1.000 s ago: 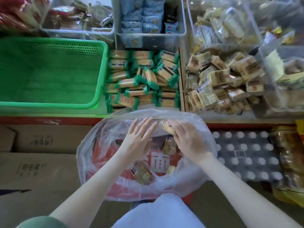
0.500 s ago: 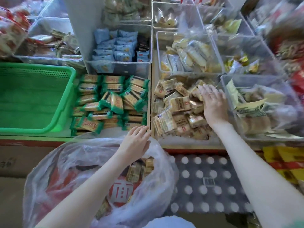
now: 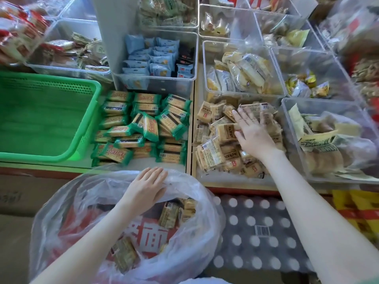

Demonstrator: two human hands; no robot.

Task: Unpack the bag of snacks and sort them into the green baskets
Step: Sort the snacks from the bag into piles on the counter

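Observation:
A clear plastic bag (image 3: 196, 238) stands open in front of me, with several tan snack packets (image 3: 170, 214) left inside. My left hand (image 3: 146, 187) rests on the bag's far rim with straight fingers. My right hand (image 3: 251, 130) lies flat, fingers spread, on a heap of tan wrapped snacks (image 3: 215, 150) in the right shelf section. A green basket (image 3: 49, 115) sits at the left of the shelf with nothing visible inside. Between basket and heap lies a pile of green-wrapped crackers (image 3: 147, 124).
Clear bins with blue packets (image 3: 153, 62), pale bread rolls (image 3: 244, 72) and other snacks fill the back rows. Another clear bin (image 3: 332, 140) stands right of the heap. A shrink-wrapped pack of bottles (image 3: 256, 232) sits below the shelf; cardboard boxes (image 3: 18, 222) at lower left.
My right hand left the bag with a tan packet, reached to the heap on the right shelf and now lies flat there. The view has shifted right and up.

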